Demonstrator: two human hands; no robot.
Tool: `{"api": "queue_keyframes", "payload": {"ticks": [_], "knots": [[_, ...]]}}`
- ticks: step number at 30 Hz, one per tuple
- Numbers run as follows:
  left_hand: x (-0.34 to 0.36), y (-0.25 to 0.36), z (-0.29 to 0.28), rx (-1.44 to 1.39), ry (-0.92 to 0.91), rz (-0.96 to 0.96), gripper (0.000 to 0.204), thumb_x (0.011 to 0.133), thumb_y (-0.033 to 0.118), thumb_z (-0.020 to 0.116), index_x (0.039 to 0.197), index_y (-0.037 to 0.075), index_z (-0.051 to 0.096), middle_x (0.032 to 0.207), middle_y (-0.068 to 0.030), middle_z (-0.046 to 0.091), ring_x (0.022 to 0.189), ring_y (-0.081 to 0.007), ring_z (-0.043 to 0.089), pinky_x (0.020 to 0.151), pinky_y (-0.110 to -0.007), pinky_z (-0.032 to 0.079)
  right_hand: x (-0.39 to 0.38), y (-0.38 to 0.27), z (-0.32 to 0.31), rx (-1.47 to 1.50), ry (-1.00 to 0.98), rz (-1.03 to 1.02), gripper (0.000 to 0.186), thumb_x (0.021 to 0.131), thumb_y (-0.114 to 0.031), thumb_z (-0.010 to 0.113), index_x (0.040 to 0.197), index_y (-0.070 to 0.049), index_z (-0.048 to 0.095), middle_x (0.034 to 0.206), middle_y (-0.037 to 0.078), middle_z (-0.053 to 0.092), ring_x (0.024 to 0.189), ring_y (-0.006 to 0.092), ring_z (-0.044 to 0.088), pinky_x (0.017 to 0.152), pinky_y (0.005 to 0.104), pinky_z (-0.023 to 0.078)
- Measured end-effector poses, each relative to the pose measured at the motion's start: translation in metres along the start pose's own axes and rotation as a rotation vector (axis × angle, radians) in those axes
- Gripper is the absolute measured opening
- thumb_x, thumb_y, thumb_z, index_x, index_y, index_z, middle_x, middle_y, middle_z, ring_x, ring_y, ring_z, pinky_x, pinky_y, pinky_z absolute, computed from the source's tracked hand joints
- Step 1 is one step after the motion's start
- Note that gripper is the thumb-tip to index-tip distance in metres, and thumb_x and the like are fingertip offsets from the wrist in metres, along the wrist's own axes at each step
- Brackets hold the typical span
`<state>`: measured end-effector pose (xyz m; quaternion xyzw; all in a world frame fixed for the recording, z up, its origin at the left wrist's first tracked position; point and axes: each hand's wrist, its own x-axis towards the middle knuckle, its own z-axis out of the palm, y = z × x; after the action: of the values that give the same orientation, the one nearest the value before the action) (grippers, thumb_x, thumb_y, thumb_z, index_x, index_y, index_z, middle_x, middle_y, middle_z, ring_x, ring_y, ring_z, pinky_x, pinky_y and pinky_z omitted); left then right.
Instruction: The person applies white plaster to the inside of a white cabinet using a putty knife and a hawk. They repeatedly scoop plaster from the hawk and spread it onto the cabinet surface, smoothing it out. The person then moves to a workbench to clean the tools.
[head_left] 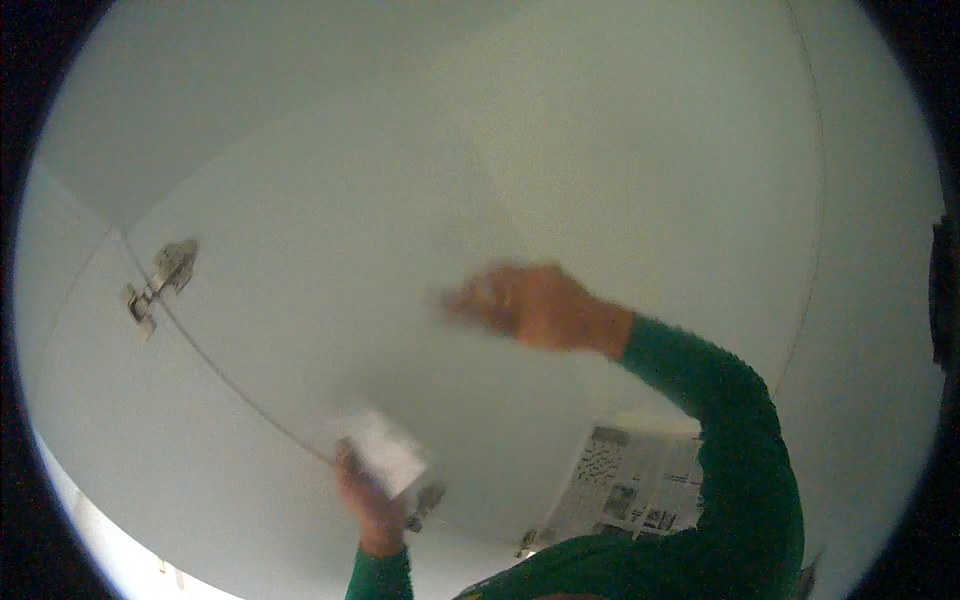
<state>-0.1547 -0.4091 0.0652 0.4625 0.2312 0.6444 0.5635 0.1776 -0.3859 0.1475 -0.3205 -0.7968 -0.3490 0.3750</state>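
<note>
In my left hand, low in the picture, is a small white rectangular thing, gripped along its side. Motion blurs it, so I cannot tell whether it is paper, cloth or a packet. My right hand reaches in from the right, near the middle of the picture and before the pale surface. Its fingers point left and look bent, but they are smeared and I cannot make out what they hold, if anything. Green sleeves cover both arms.
Pale panels surround me, like a cabinet's inside and door. A metal hinge bridges the seam at left; another metal fitting shows beside my left hand. A printed newspaper sheet lies behind my right arm.
</note>
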Motion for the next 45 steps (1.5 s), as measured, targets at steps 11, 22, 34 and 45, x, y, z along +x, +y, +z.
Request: {"api": "queue_keyframes", "payload": {"ticks": [11, 22, 34, 45], "knots": [[-0.023, -0.014, 0.058, -0.106, -0.007, -0.198, 0.040, 0.088, 0.044, 0.051, 0.115, 0.014, 0.055, 0.099, -0.0023, 0.058, 0.086, -0.0130, 0.056, 0.072, -0.031, 0.048, -0.082, -0.045, -0.033, 0.041, -0.415, 0.224, 0.036, 0.092, -0.022, 0.046, 0.127, -0.020, 0.051, 0.087, 0.011, 0.057, 0.074, 0.0269, 0.060, 0.061, 0.0386, 0.050], [-0.013, 0.052, -0.085, 0.009, 0.209, 0.126, 0.049, 0.089, 0.041, 0.050, 0.125, 0.008, 0.050, 0.114, -0.0102, 0.057, 0.097, -0.0264, 0.057, 0.080, -0.042, 0.048, -0.107, 0.175, -0.160, -0.407, 0.878, 0.671, 0.029, 0.095, -0.023, 0.047, 0.085, 0.004, 0.054, 0.067, 0.020, 0.057, 0.054, 0.0352, 0.052, 0.048, 0.0438, 0.040], [-0.029, 0.073, -0.105, 0.287, 0.491, 0.192, 0.042, 0.094, 0.028, 0.046, 0.125, -0.001, 0.053, 0.128, -0.0178, 0.052, 0.117, -0.0277, 0.048, 0.106, -0.042, 0.033, -0.063, 0.301, -0.274, -0.763, 1.188, 0.569, 0.044, 0.095, -0.018, 0.040, 0.128, 0.011, 0.042, 0.115, 0.032, 0.054, 0.097, 0.0447, 0.055, 0.089, 0.0442, 0.043], [0.000, 0.003, -0.214, 0.443, 0.484, 1.064, 0.030, 0.085, 0.024, 0.060, 0.095, -0.005, 0.063, 0.097, -0.0266, 0.062, 0.087, -0.0331, 0.062, 0.079, -0.044, 0.052, -0.003, 0.292, -0.255, -0.782, 0.924, 0.731, 0.054, 0.095, -0.015, 0.046, 0.139, 0.011, 0.027, 0.141, 0.022, 0.039, 0.121, 0.0330, 0.047, 0.097, 0.0377, 0.040]]}}
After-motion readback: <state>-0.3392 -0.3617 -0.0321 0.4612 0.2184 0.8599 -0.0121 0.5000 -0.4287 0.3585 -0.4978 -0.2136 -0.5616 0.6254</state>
